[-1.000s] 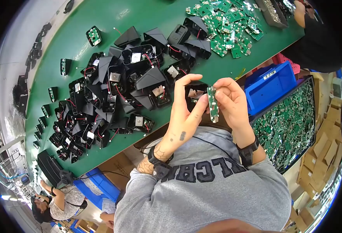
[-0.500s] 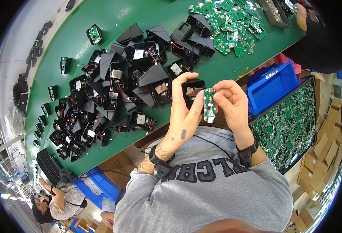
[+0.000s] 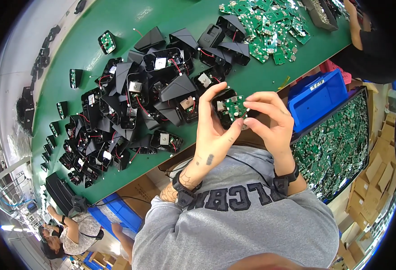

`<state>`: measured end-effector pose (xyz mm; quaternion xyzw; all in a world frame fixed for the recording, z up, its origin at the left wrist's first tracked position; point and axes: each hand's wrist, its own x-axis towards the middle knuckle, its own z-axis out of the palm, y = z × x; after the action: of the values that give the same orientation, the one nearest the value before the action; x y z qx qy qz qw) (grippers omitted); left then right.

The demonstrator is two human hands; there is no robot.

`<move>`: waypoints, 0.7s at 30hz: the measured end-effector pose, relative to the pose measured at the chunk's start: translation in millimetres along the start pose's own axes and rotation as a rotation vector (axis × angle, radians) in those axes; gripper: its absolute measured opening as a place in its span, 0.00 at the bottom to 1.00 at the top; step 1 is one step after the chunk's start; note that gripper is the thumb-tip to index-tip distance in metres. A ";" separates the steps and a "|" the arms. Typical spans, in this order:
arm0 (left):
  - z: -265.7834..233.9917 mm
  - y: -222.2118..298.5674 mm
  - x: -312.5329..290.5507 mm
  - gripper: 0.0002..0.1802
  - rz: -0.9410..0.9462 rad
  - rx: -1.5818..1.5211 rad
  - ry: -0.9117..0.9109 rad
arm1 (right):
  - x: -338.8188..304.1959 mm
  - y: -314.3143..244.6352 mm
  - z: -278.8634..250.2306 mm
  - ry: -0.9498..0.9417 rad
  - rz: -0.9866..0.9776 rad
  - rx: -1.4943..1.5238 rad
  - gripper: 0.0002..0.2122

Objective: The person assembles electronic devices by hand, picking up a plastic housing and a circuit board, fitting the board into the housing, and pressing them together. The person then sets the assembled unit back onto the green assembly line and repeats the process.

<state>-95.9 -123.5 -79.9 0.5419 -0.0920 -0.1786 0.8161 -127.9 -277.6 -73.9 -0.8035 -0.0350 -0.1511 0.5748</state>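
Note:
My left hand [image 3: 211, 130] curls around a small black plastic housing [image 3: 219, 95], its index finger stretched along the far side. In front of the housing's open side a green circuit board [image 3: 235, 108] is tilted, its component face showing. The fingertips and thumb of my right hand [image 3: 270, 118] pinch the board's right edge. My left thumb tip touches the board's lower edge. Part of the housing is hidden behind the board and my fingers. I cannot tell whether the board sits inside it.
Many black housings [image 3: 180, 87] with red wires lie heaped on the green table [image 3: 270, 83]. Loose circuit boards [image 3: 270, 31] are piled at the far right. A blue bin [image 3: 317, 101] stands right, beside a large tray of boards [image 3: 333, 148]. Co-workers are at the right and lower left.
The circuit board has turned from nearly edge-on to showing its broad face, and shifted left over the housing. My right hand has followed it.

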 end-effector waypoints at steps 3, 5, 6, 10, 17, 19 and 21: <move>5.7 3.6 1.3 0.36 0.039 0.162 0.042 | -2.5 1.4 1.9 0.086 0.058 -0.007 0.09; 4.6 -6.3 0.7 0.35 0.078 0.169 0.085 | 0.5 -2.5 0.0 0.083 -0.320 -0.316 0.08; 5.9 -8.0 0.3 0.35 0.070 0.102 0.113 | -1.4 -5.6 2.9 0.058 -0.345 -0.328 0.07; 3.5 -13.1 -1.9 0.34 0.046 0.073 0.134 | -8.0 -4.0 10.4 0.050 0.032 -0.039 0.03; 0.3 -12.5 -4.3 0.33 0.175 0.088 0.036 | -8.1 -6.0 5.2 -0.166 0.401 0.319 0.07; 1.7 -7.3 -4.8 0.33 0.100 0.130 0.012 | -10.2 -6.0 9.5 -0.113 0.402 0.379 0.05; 1.6 -7.7 -4.1 0.33 0.073 0.097 0.017 | -9.7 -7.4 11.6 -0.040 0.298 0.380 0.05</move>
<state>-101.7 -125.9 -86.1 0.5786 -0.1133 -0.1396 0.7955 -136.5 -263.1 -73.3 -0.6802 0.0446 -0.0394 0.7306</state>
